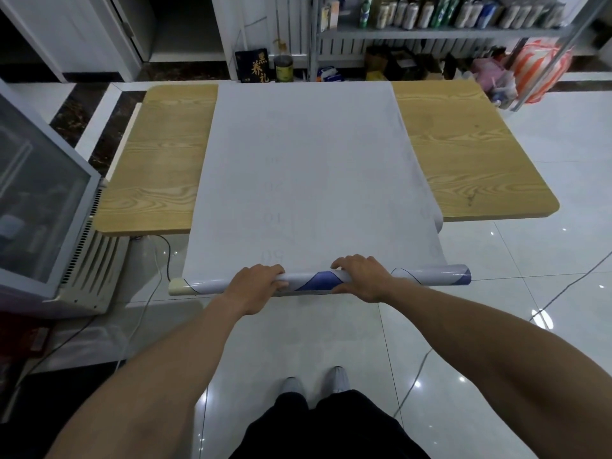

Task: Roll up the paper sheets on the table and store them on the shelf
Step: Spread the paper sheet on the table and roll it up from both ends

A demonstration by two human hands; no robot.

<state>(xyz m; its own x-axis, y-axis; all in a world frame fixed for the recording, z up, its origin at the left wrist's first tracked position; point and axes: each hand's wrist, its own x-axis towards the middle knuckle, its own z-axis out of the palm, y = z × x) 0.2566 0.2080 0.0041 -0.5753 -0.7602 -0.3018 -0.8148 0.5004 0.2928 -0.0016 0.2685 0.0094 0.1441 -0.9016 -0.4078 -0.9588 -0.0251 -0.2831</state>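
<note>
Now, your left hand [256,283] and right hand [361,276] grip the roll [318,280] at 6 o'clock, off the bench [159,160]. Turn unevenly and it may skew.

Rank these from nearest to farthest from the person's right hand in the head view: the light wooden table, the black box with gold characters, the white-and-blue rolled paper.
1. White-and-blue rolled paper, gripped by the right hand.
2. Light wooden table, just ahead.
3. Black box with gold characters, on the floor beyond the table's far edge.
</note>
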